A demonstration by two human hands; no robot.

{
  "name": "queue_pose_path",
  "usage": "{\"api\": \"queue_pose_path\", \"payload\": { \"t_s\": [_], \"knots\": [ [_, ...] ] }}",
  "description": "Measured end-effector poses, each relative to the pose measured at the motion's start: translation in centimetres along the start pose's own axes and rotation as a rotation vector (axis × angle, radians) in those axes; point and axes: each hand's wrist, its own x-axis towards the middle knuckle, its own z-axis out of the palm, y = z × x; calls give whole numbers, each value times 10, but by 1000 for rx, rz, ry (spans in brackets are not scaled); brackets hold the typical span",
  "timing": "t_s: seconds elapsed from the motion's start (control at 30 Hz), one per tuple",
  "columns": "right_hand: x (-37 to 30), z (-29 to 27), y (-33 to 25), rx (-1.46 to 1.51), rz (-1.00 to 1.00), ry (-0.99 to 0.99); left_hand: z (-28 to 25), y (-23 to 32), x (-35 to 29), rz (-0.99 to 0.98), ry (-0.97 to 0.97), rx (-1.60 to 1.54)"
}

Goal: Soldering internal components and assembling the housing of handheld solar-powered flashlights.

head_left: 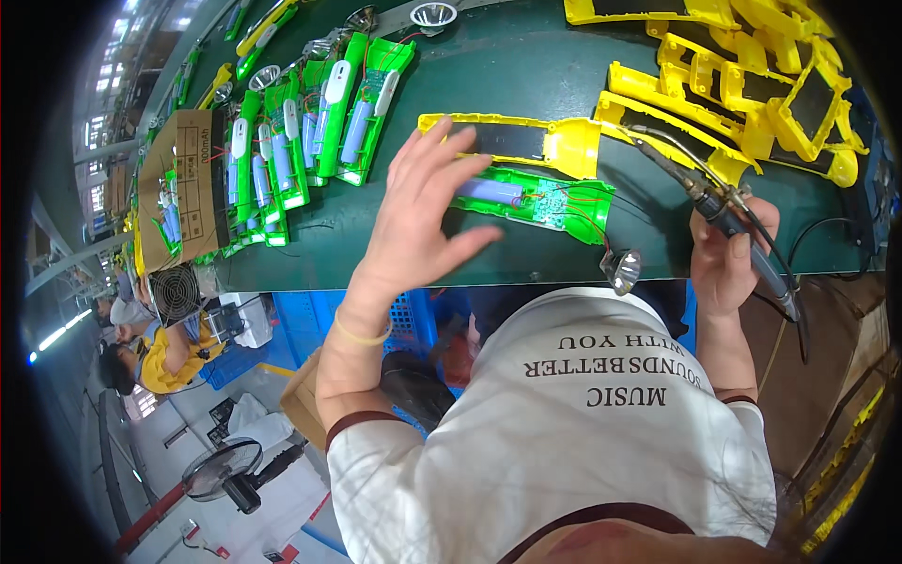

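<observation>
My left hand (423,211) hovers with fingers spread over the left end of a yellow plastic housing half (571,148) that has a dark panel. Its fingertips overlap the housing in view; whether they touch it I cannot tell. Just nearer lies a green housing half (594,214) holding a purple cylindrical battery cell (495,193) and a small green circuit board (554,209). Wires run from it to a shiny lamp reflector (623,270) at the bench edge. On the right, my right hand (728,268) grips a soldering iron (707,204), its tip pointing up and left.
Several green housings (362,122) with battery cells and reflectors stand in a row at the left, beside a cardboard box (191,183). Yellow housings (742,103) pile up at the far right. A cable trails on the green bench (376,254). Another person (169,352) sits at the left.
</observation>
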Motion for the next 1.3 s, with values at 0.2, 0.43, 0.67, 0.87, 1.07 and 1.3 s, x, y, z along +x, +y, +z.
{"api": "queue_pose_path", "payload": {
  "t_s": [0.2, 0.43, 0.67, 0.87, 1.07, 1.3],
  "knots": [
    [-7, -5, 1, -36, 9, 20, 9, -8, -11, -265, 79, -300],
    [-1, 10, -3, -41, 65, 57, 10, 13, 2, -94, 218, -238],
    [3, 28, 7, -43, 151, -101, 23, 22, 8, -397, 195, -615],
    [4, 30, 10, -120, 144, -134, 24, 11, 8, 53, 179, -164],
    [0, 28, 11, -214, 161, -171, 26, 10, 8, 36, 203, -161],
    [0, 29, 11, -222, 149, -218, 24, 12, 9, -18, 158, -109]
  ]
}}
